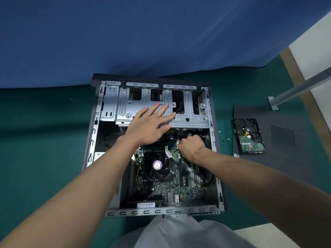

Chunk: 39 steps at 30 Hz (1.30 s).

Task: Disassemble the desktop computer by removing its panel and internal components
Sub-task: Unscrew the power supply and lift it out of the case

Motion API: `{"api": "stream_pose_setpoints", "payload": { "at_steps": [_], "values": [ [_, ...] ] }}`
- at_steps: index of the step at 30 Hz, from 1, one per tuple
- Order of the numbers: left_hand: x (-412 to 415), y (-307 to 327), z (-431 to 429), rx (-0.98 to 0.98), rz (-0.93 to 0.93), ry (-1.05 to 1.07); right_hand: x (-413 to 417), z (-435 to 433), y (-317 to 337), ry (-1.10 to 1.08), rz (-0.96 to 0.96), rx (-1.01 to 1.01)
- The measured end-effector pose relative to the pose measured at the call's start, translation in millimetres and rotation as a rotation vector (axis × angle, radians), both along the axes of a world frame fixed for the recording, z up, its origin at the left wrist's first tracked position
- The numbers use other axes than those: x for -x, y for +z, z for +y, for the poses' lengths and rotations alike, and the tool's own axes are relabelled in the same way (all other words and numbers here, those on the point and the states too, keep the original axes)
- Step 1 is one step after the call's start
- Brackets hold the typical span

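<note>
I see the open computer case point(93, 140) lying on its side. The detached side panel point(286, 158) lies just right of the case, with the hard drive point(248, 135) on top. Inside the case, my left hand point(148, 124) presses flat-fingered on the drive cage point(189, 111). My right hand point(192, 147) is clenched over the motherboard point(179, 188); I cannot tell what it grips.

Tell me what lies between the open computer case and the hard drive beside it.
Head view: a few small loose screws on the green floor, between the grey metal computer case and the black hard drive.
</note>
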<state>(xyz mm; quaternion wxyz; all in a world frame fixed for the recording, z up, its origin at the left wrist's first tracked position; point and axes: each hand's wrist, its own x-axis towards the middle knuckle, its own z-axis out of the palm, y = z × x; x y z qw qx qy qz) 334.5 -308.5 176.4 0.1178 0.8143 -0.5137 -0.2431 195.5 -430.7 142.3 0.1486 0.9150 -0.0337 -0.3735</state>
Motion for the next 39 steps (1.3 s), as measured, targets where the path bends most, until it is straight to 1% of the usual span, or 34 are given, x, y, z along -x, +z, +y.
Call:
{"api": "stream_pose_setpoints", "payload": {
  "at_steps": [4, 5, 8, 10, 13, 15, 20, 22, 24, 28, 31, 36, 38, 39],
  "values": [
    [-0.3, 0.8, -0.1, -0.007, 0.004, 0.003, -15.6, -11.0, 6.2, -0.125, 0.095, -0.104],
    [0.4, 0.7, -0.1, -0.007, 0.005, 0.004, -13.8, -8.6, 6.6, -0.128, 0.088, -0.106],
    [0.8, 0.7, 0.0, -0.005, 0.005, 0.006, -0.1, 0.6, 2.2, -0.033, -0.004, -0.038],
    [0.4, 0.5, -0.2, -0.001, 0.004, 0.011, 3.3, -1.0, -0.4, -0.034, -0.052, -0.034],
    [0.3, 0.0, -0.5, -0.008, 0.01, 0.013, -4.9, -6.6, -1.9, -0.09, -0.013, -0.07],
    [1.0, -0.5, -0.7, -0.014, 0.01, 0.013, -6.9, -3.1, -6.1, -0.115, 0.018, -0.056],
    [-0.2, -1.1, -0.9, -0.017, 0.006, 0.011, -11.0, -3.2, -18.2, -0.065, 0.033, -0.005],
    [0.1, -1.6, -0.9, -0.016, 0.001, 0.012, -14.9, -7.9, -16.8, -0.092, 0.08, -0.025],
    [0.8, -1.4, -0.6, -0.016, 0.001, 0.014, -12.8, -6.1, -15.1, -0.099, 0.086, -0.016],
    [0.5, -1.8, -1.1, -0.019, -0.007, 0.017, 3.8, 11.2, -12.1, -0.041, 0.01, 0.043],
    [0.5, -1.7, -1.7, -0.03, -0.009, 0.017, 6.5, 13.8, -5.1, 0.001, -0.07, -0.024],
    [0.4, -2.2, -1.5, -0.037, -0.004, 0.02, 1.6, 20.5, 26.3, -0.145, -0.311, -0.112],
    [0.5, -2.3, -1.6, -0.037, 0.005, 0.029, 3.7, 21.8, 42.1, -0.257, -0.365, -0.148],
    [0.9, -1.8, -1.7, -0.038, 0.012, 0.031, 5.0, 20.1, 50.7, -0.362, -0.404, -0.192]
  ]
}}
